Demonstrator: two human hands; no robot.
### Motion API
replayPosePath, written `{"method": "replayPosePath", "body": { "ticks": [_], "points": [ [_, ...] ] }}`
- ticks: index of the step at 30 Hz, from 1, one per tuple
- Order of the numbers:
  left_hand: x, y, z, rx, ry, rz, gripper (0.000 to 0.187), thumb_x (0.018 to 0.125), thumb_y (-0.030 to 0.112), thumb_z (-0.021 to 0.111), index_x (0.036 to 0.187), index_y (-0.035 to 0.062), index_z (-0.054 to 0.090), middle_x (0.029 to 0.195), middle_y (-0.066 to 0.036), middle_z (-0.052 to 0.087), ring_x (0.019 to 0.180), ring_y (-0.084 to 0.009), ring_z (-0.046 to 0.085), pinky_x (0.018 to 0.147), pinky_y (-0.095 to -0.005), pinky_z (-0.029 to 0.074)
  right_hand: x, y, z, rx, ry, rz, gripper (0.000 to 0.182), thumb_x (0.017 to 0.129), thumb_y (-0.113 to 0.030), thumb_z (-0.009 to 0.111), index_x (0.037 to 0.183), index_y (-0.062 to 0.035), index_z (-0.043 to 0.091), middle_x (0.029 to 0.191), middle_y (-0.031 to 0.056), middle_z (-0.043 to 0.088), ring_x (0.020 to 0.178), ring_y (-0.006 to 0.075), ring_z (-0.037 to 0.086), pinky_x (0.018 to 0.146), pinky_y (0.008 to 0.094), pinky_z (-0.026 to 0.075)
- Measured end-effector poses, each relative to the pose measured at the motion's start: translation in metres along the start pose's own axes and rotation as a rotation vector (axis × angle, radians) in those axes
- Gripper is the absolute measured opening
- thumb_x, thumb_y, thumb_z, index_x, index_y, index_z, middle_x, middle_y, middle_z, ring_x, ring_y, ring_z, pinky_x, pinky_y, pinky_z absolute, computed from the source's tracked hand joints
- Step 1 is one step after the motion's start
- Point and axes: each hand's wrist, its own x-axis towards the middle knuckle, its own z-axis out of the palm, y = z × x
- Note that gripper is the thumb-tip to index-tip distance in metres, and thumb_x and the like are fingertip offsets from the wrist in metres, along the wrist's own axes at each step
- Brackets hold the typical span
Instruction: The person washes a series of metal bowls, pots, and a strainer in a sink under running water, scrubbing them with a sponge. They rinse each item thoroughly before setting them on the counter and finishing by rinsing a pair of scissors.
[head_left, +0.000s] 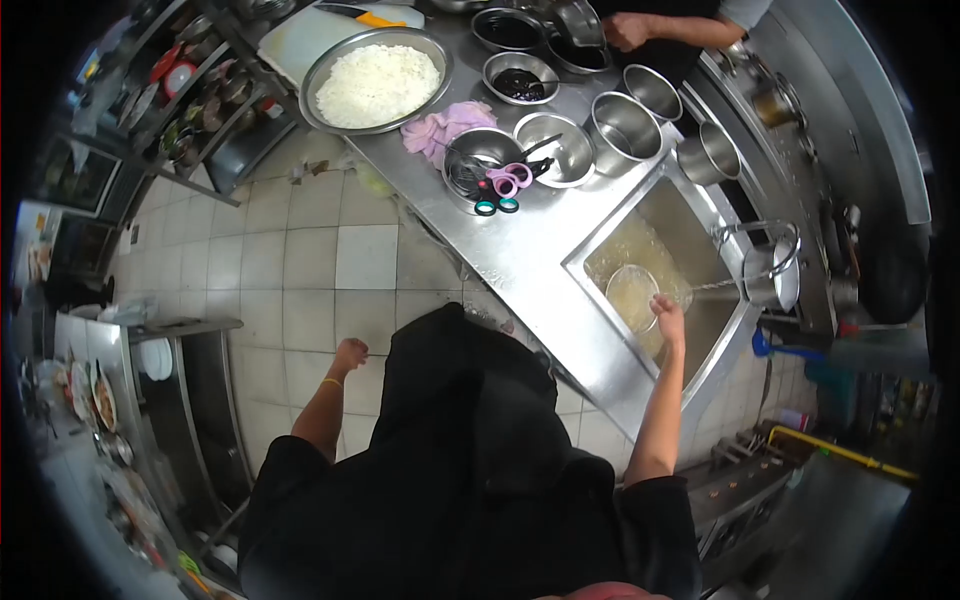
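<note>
My right hand (pixel 669 322) reaches over a steel sink (pixel 712 345). Its fingers are closed at the edge of a round thin-rimmed vessel (pixel 632 298), which looks like a bowl or strainer and sits in cloudy yellowish liquid (pixel 650 240). A thin pale line, perhaps a stream of water, runs between the vessel and the right side of the sink. My left hand (pixel 350 356) hangs over the tiled floor beside my black apron (pixel 460 400). Its fingers are loosely curled, with nothing seen in them. A yellow band circles that wrist.
On the steel counter (pixel 510 265) stand a basin of white shredded food (pixel 378 85), a pink cloth (pixel 450 128), a bowl with scissors (pixel 490 150) and several steel pots (pixel 626 127). Another person's hand (pixel 628 31) is at the far end. A shelf cabinet (pixel 190 400) stands at left.
</note>
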Motion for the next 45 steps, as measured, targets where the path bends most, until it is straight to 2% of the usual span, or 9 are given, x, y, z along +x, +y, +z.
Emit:
{"method": "replayPosePath", "body": {
  "ticks": [9,21,26,30,33,40,42,43,45],
  "points": [
    [0.011,0.185,-0.011,0.058,0.174,0.783,0.008,0.081,0.004,0.049,0.077,0.0006,0.056,0.066,-0.006,0.058,0.059,-0.0112,0.052,0.056,-0.0239,0.044,-0.050,-0.039,0.005,0.208,0.023,0.005,0.038,0.080,-0.015,0.056,0.115,-0.0005,0.052,0.112,0.0152,0.057,0.106,0.0236,0.052,0.090,0.0314,0.038],
    [-0.037,0.285,0.034,-0.330,-0.063,0.739,0.011,0.080,0.000,0.051,0.090,0.0023,0.055,0.078,-0.004,0.059,0.065,-0.0106,0.055,0.058,-0.0232,0.046,-0.073,-0.055,0.005,0.168,-0.024,0.124,0.039,0.085,-0.022,0.055,0.119,-0.0037,0.050,0.110,0.0093,0.058,0.101,0.0193,0.054,0.080,0.0342,0.041],
    [-0.085,0.361,0.062,-0.179,-0.056,0.770,0.024,0.084,0.024,0.056,0.099,0.0053,0.053,0.095,-0.005,0.058,0.071,-0.0126,0.058,0.059,-0.0260,0.047,-0.046,-0.036,0.005,0.338,-0.013,0.128,0.041,0.085,-0.021,0.054,0.121,-0.0022,0.047,0.108,0.0119,0.058,0.097,0.0195,0.057,0.077,0.0296,0.044],
    [-0.055,0.384,0.090,0.005,0.071,0.693,0.038,0.081,0.043,0.058,0.093,0.0062,0.056,0.073,-0.004,0.056,0.065,-0.0119,0.055,0.051,-0.0249,0.046,-0.020,-0.028,-0.021,0.860,0.038,0.145,0.039,0.088,-0.022,0.049,0.121,-0.0025,0.043,0.105,0.0168,0.058,0.088,0.0219,0.061,0.074,0.0274,0.050],
    [-0.061,0.406,0.100,-0.055,0.152,0.687,0.021,0.079,0.020,0.052,0.084,-0.0002,0.057,0.067,-0.005,0.054,0.062,-0.0140,0.054,0.053,-0.0293,0.051,0.036,0.001,-0.036,1.350,0.103,0.242,0.038,0.090,-0.031,0.045,0.115,-0.0034,0.044,0.093,0.0155,0.061,0.073,0.0194,0.059,0.066,0.0304,0.048],
    [-0.104,0.363,0.133,-0.290,0.195,0.483,0.008,0.074,0.011,0.050,0.071,0.0040,0.052,0.061,-0.001,0.046,0.055,-0.0108,0.049,0.056,-0.0302,0.054,0.169,0.031,-0.068,1.811,0.038,0.405,0.045,0.091,-0.040,0.030,0.086,-0.0010,0.053,0.069,0.0106,0.059,0.056,0.0197,0.048,0.055,0.0325,0.038],
    [-0.125,0.352,0.161,-0.297,0.244,0.499,0.008,0.073,0.011,0.051,0.067,0.0050,0.050,0.058,0.001,0.041,0.052,-0.0103,0.044,0.058,-0.0314,0.055,0.244,0.084,-0.074,2.010,-0.295,0.140,0.020,0.082,-0.016,0.043,0.064,-0.0077,0.049,0.054,0.0024,0.043,0.053,0.0163,0.044,0.056,0.0336,0.037],
    [-0.134,0.344,0.178,-0.320,0.263,0.521,0.009,0.072,0.009,0.053,0.065,0.0039,0.049,0.058,-0.001,0.042,0.053,-0.0108,0.045,0.058,-0.0315,0.055,0.224,0.041,-0.083,2.005,0.061,0.362,0.023,0.083,-0.015,0.046,0.061,-0.0099,0.045,0.051,-0.0002,0.040,0.051,0.0147,0.041,0.053,0.0325,0.035],
    [-0.147,0.340,0.219,-0.347,0.294,0.507,0.009,0.071,0.005,0.053,0.063,0.0017,0.050,0.061,-0.003,0.047,0.052,-0.0131,0.050,0.054,-0.0295,0.054,0.198,0.014,-0.089,1.960,-0.013,-0.064,0.017,0.089,-0.020,0.044,0.075,-0.0115,0.050,0.048,-0.0034,0.035,0.044,0.0115,0.033,0.045,0.0278,0.031]
  ]
}}
